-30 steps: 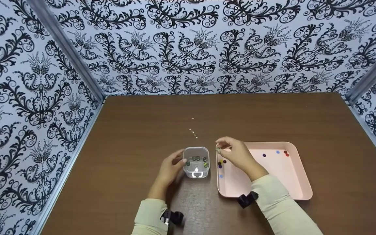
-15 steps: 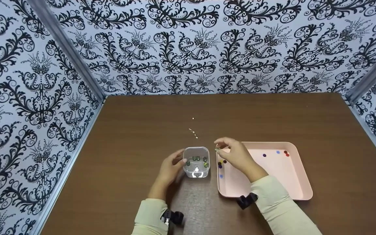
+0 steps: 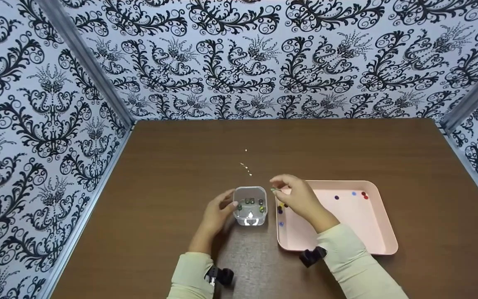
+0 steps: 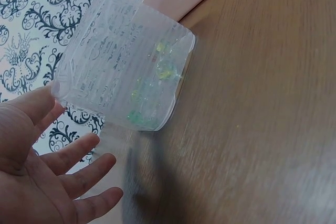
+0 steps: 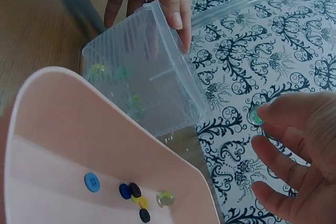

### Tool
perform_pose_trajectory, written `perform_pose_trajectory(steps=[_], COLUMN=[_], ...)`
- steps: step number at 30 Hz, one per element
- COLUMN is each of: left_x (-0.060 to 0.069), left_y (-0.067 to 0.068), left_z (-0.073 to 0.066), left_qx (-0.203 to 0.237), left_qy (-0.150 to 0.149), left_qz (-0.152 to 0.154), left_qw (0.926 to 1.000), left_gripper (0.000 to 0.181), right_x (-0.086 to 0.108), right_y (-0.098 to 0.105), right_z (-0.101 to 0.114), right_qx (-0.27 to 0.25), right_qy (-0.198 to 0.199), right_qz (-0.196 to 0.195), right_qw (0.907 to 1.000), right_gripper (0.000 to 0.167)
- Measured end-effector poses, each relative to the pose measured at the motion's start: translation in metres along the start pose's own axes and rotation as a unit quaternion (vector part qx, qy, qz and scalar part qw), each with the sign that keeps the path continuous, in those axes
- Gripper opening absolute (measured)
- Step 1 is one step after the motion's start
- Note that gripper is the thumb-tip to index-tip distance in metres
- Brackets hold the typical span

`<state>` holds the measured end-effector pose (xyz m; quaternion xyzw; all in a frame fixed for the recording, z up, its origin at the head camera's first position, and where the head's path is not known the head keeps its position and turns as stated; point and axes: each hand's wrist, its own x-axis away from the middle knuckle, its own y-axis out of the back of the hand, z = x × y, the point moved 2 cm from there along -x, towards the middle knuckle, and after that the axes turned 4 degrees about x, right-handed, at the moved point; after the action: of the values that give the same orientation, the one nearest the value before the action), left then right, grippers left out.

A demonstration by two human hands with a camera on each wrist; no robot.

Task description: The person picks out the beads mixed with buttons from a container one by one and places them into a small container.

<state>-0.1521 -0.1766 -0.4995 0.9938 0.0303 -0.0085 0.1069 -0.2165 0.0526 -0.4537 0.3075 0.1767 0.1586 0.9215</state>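
A clear plastic container [image 3: 250, 192] with several green and yellowish glass marbles in it stands on the table. My left hand [image 3: 216, 214] holds its left side at the rim, the thumb on the edge; in the left wrist view the other fingers [image 4: 79, 179] spread free below. My right hand [image 3: 301, 199] pinches a green glass marble [image 5: 255, 115] between thumb and forefinger. That hand is above the left edge of a pink tray [image 3: 347, 220], just right of the container and apart from it. Another marble [image 5: 165, 198] lies in the tray, among buttons.
Inside the tray lie a light blue button [image 5: 92, 182], a dark blue button [image 5: 125, 191], a black button [image 5: 145, 215] and red buttons [image 3: 366, 197] in the far right corner. Small light specks [image 3: 246, 167] show on the brown table [image 3: 172, 166]. Patterned walls [image 3: 239, 62] enclose the table.
My right hand has shifted slightly left with the marble, from the tray's left edge towards the container. My left hand and the container stay in place.
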Motion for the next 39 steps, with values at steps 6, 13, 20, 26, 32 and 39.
perform_pose_trajectory(steps=[6, 13, 20, 26, 32, 39], left_x=[0.000, -0.002, 0.002, 0.000, -0.002, -0.002], left_y=[-0.001, -0.001, -0.002, -0.001, -0.001, 0.000], left_z=[0.001, 0.004, -0.007, 0.001, 0.005, 0.004], left_qx=[0.000, -0.004, -0.006, -0.005, -0.016, -0.012], left_qy=[-0.008, -0.012, -0.009, 0.002, 0.005, -0.004], left_qz=[-0.005, -0.007, -0.004, -0.001, 0.002, 0.000], left_qw=[1.0000, 0.9999, 0.9999, 1.0000, 0.9999, 0.9999], left_gripper=[0.041, 0.041, 0.040, 0.040, 0.041, 0.040], right_x=[0.000, 0.001, 0.002, 0.003, 0.004, 0.004], right_y=[-0.002, -0.005, -0.009, -0.012, -0.015, -0.018], right_z=[0.004, 0.009, 0.013, 0.014, 0.015, 0.018], right_qx=[-0.010, -0.014, -0.008, 0.003, 0.019, 0.038], right_qy=[0.017, 0.036, 0.044, 0.065, 0.073, 0.102], right_qz=[-0.001, 0.003, 0.009, 0.005, -0.003, -0.004], right_qw=[0.9998, 0.9993, 0.9990, 0.9979, 0.9972, 0.9941], right_gripper=[0.024, 0.022, 0.022, 0.023, 0.022, 0.022])
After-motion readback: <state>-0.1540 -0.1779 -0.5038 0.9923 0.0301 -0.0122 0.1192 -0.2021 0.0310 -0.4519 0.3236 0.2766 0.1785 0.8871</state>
